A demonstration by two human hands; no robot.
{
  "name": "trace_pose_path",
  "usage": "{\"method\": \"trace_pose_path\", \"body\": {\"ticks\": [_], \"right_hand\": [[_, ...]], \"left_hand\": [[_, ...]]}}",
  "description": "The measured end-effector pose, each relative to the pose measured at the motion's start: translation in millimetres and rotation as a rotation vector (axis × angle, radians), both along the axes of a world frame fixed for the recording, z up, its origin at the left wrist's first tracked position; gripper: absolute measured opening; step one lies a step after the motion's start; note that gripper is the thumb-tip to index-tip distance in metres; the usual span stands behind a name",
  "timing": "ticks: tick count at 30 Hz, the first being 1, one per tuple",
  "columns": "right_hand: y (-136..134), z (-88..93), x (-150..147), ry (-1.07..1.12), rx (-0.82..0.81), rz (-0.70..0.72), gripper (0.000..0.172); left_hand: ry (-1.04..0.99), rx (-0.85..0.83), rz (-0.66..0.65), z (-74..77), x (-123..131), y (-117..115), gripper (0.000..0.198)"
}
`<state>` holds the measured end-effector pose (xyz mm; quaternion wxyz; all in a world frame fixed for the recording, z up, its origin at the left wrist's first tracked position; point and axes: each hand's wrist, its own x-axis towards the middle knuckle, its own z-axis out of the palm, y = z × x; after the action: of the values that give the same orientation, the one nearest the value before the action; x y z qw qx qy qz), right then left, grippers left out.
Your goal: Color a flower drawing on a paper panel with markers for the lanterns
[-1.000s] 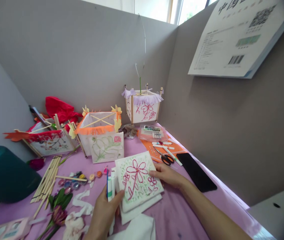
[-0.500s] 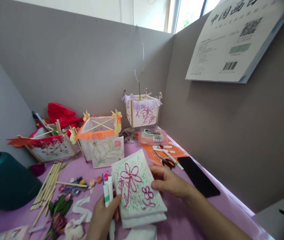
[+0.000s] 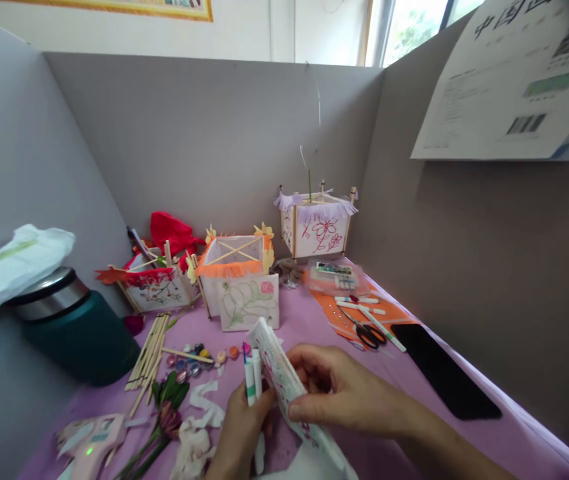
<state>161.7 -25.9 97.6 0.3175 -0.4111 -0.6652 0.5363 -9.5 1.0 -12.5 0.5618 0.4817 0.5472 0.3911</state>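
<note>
My left hand [image 3: 241, 423] is closed around slim white markers [image 3: 251, 380], one with a green band, held upright together with a thin blue-tipped stick. Its thumb touches the left side of a white paper panel [image 3: 275, 360] drawn with red flowers. The panel is tilted nearly edge-on, so most of the drawing is hidden. Fingers and thumb of my right hand [image 3: 347, 393] pinch the panel's right side. Behind it a second panel with a green line drawing [image 3: 250, 303] leans on the orange-fringed lantern [image 3: 231, 270].
A purple-fringed lantern [image 3: 321, 233] stands at the back. To the right lie scissors [image 3: 370, 335] and a black phone [image 3: 447, 370]. On the left are a teal bottle [image 3: 79, 340], wooden sticks [image 3: 149, 353], paint pots [image 3: 191, 363], a flower [image 3: 168, 420] and a pink glue gun [image 3: 97, 443].
The flower-drawn panel has turned from facing me to nearly edge-on, with my right hand gripping its side. The whole view has shifted, so the table's things appear further right.
</note>
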Motion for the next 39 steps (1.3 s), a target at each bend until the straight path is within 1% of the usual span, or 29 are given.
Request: {"method": "trace_pose_path", "body": {"ticks": [2,3,6,8,9,11,13,15,18,23,26,28,31,34,37,39], "right_hand": [[1.0,3.4,4.0,-0.087,0.084,-0.04,0.023],[2.5,4.6,8.6,-0.145,0.137,-0.083,0.019],[10.9,1.6,30.7,-0.359,0.257,-0.293,0.013],[18.3,-9.5,48.0,-0.44,0.235,-0.39,0.016],[22.0,-17.9,55.7,-0.427,0.181,-0.393,0.019],[28.1,-38.1,67.2,-0.299,0.044,-0.336,0.025],[32.1,-58.2,72.5,-0.127,-0.047,-0.273,0.032],[34.3,-73.4,73.2,0.008,-0.058,-0.242,0.038],[36.7,-85.3,71.1,0.095,-0.018,-0.251,0.041],[40.3,-93.1,70.0,0.081,-0.015,-0.28,0.042],[42.2,-96.9,70.4,0.077,-0.004,-0.286,0.041],[43.0,-97.4,73.2,0.076,0.006,-0.315,0.04],[42.5,-93.9,86.4,0.154,-0.048,-0.399,0.042],[40.5,-88.3,110.4,0.339,-0.128,-0.509,0.044],[40.2,-86.0,134.5,0.519,-0.098,-0.656,0.045],[41.3,-86.9,144.4,0.61,-0.062,-0.764,0.045]], "left_hand": [[-0.013,0.006,0.02,-1.6,-1.0,-1.1,0.031],[-0.02,0.012,0.041,-1.7,-1.7,-1.8,0.031],[-0.069,0.056,0.112,0.2,-3.8,-2.5,0.035],[-0.126,0.08,0.11,1.6,-4.7,-1.6,0.042],[-0.155,0.077,0.097,1.9,-4.9,-1.1,0.048],[-0.202,0.042,0.077,1.8,-4.7,-0.5,0.059],[-0.238,0.0,0.079,1.8,-4.1,-1.3,0.066],[-0.255,-0.023,0.091,3.3,-3.6,-2.9,0.067],[-0.265,-0.029,0.101,7.1,-3.5,-4.7,0.065],[-0.27,-0.043,0.123,7.5,-3.8,-3.3,0.056],[-0.263,-0.057,0.125,4.6,-3.6,-1.4,0.045],[-0.241,-0.066,0.13,2.7,-4.0,-0.4,0.039],[-0.222,-0.061,0.158,0.1,-5.7,0.5,0.04],[-0.219,-0.065,0.177,-1.6,-7.5,1.0,0.041],[-0.185,-0.041,0.193,-1.9,-8.0,2.0,0.039],[-0.151,-0.02,0.209,-1.8,-8.1,2.7,0.039]]}}
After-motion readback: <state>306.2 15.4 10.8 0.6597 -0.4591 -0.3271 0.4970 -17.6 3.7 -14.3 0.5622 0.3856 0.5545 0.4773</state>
